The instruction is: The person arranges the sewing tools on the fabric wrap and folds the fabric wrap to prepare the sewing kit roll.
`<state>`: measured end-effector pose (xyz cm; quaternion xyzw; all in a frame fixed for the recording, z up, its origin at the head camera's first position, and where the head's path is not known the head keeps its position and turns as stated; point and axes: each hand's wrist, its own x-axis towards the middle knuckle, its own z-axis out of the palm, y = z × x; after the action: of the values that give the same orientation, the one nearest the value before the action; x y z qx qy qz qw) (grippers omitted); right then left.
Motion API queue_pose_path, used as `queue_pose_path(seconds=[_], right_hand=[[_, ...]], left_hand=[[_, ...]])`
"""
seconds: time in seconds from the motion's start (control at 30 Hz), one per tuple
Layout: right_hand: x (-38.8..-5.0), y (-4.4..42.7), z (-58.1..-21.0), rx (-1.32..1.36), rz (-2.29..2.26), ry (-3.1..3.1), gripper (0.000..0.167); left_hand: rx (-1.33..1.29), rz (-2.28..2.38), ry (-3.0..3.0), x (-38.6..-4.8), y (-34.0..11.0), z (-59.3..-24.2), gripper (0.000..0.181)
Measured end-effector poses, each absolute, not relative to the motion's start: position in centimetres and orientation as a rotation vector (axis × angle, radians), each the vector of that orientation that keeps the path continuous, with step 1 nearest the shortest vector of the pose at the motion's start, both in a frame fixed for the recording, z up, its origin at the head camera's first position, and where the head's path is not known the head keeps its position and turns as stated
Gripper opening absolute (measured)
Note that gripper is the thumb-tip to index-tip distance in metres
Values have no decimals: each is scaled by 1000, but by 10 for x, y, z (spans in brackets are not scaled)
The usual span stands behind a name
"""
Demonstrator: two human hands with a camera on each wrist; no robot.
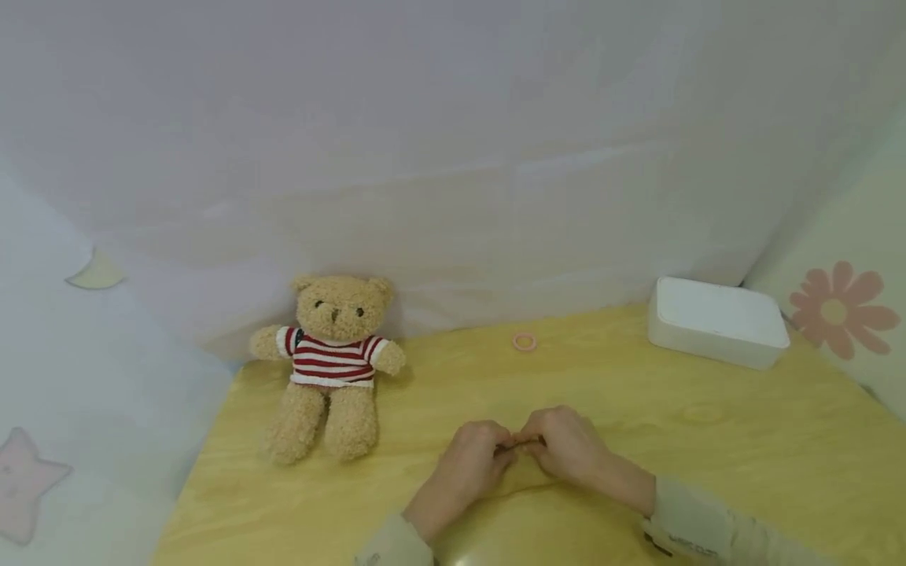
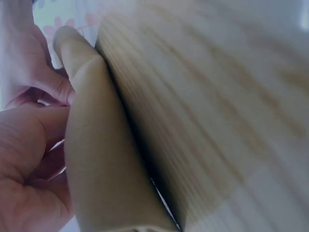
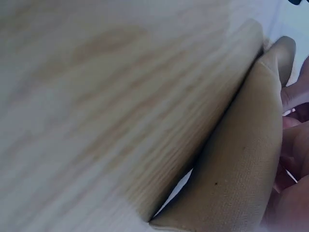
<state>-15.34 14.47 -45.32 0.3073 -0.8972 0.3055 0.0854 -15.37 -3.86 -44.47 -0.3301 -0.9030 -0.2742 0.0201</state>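
Observation:
Near the table's front, a soft tan piece with a finely textured, cloth- or leather-like surface (image 2: 111, 154) is pinched between both hands; its exact kind cannot be told. My left hand (image 1: 467, 464) grips its upper edge with curled fingers and thumb. Close beside it, almost touching, my right hand (image 1: 569, 448) pinches the same edge. A dark line runs along that edge between the hands in the head view. The right wrist view shows the tan piece (image 3: 231, 164) bulging, its lower side close to the wood; fingers hide part of it.
A teddy bear (image 1: 333, 363) in a red-and-white striped top leans against the back cloth at left. A small pink ring (image 1: 524, 341) lies toward the table's rear. At back right sits a white box (image 1: 718, 322). The wooden table (image 1: 743, 440) reaches the cloth wall.

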Motion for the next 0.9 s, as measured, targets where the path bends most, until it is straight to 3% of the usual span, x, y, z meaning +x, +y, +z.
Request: queue_pose_path(seconds=[0.27,0.43,0.57,0.73,0.9], right_hand=[[-153,146,-446,859,917,-2676,16],[-144,148,-450,839,1120,-2739,16],[-139,158,-457,931,1194,-2723,18],[-127,188,-463,996,952,-2645,18],[-119,220,-469,1084,677,-2515,28]], left_hand=[[-1012,-929,-2786,-155,-39,-440,4],[-944,-1261,-2850,-149,-49,-446,15],[-963,-1268,-2920,-138,-61,-445,24],[-1101,-967,-2941,-122,-83,-441,26],[-1022,-905,-2996,-115,-107,-439,22]])
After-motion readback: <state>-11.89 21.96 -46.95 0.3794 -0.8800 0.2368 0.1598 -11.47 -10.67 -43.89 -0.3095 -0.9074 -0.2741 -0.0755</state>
